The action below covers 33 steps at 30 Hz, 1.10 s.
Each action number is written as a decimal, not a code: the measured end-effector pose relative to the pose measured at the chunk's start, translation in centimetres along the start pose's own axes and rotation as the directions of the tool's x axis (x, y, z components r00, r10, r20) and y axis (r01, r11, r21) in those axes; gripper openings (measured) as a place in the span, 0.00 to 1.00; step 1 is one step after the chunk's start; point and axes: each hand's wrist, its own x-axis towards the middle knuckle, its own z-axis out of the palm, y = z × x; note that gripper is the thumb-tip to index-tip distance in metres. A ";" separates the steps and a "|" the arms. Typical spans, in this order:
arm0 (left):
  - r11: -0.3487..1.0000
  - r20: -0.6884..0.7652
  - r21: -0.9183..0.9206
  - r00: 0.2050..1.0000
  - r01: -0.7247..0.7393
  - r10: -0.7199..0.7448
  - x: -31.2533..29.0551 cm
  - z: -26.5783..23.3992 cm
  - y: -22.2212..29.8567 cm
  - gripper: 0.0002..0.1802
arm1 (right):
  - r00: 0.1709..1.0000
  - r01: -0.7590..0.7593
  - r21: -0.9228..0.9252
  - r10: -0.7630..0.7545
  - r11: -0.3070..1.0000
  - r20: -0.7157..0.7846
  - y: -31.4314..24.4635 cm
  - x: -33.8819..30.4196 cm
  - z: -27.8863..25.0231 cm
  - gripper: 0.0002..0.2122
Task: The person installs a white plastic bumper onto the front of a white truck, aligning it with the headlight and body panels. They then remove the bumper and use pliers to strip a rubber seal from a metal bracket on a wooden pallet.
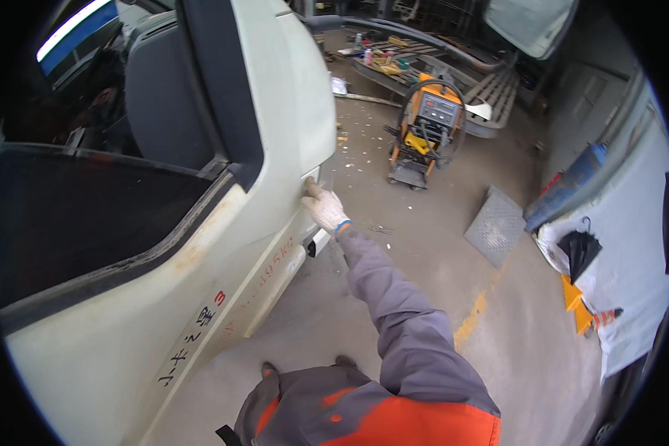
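Observation:
My right hand (325, 206), in a white knit glove with a blue and orange cuff, reaches forward at the end of a grey sleeve. Its fingertips touch the rear edge of a pale cream truck cab (305, 126), beside a small recess in the panel. One finger is stretched out and nothing shows in the hand; the undersides of the other fingers are hidden. Below the hand, a short white and black part (318, 243) juts from the cab's lower edge. A dark side window (104, 223) lies to the left. My left hand is out of the picture.
An orange wheeled machine (430, 123) with cables stands ahead on the concrete floor. Behind it, a metal frame (498, 97) carries bottles and tools. To the right are a patterned metal plate (496, 227), a blue cylinder (569, 182) and a black umbrella (580, 249).

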 end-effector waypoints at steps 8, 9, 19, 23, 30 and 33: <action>1.000 -0.131 0.000 0.991 0.000 0.000 2.9 -8.6 1.1 0.29 | 0.992 0.000 0.001 -0.001 1.000 0.128 -2.3 3.6 3.2 0.35; 1.000 -0.139 0.004 0.990 0.003 -0.002 3.2 -9.3 1.0 0.29 | 0.993 0.012 -0.007 -0.011 1.000 0.118 -2.2 4.0 3.8 0.35; 0.997 -0.272 0.070 0.962 0.033 -0.013 3.3 -17.9 0.3 0.32 | 0.998 -0.043 0.096 0.037 0.994 0.059 -2.8 7.3 8.7 0.37; 0.990 -0.291 0.132 0.956 0.059 -0.018 1.4 -20.5 1.7 0.33 | 0.999 0.040 0.143 -0.044 0.989 0.025 -2.6 8.6 10.4 0.34; 0.988 -0.308 0.148 0.951 0.053 -0.005 -5.8 -18.5 3.9 0.35 | 0.999 0.052 -0.144 -0.049 0.988 0.023 -5.6 8.6 10.0 0.31; 0.991 -0.321 0.126 0.947 0.045 -0.002 -6.3 -18.3 4.0 0.35 | 0.997 -0.003 0.021 0.001 1.000 0.078 -6.3 8.3 9.2 0.33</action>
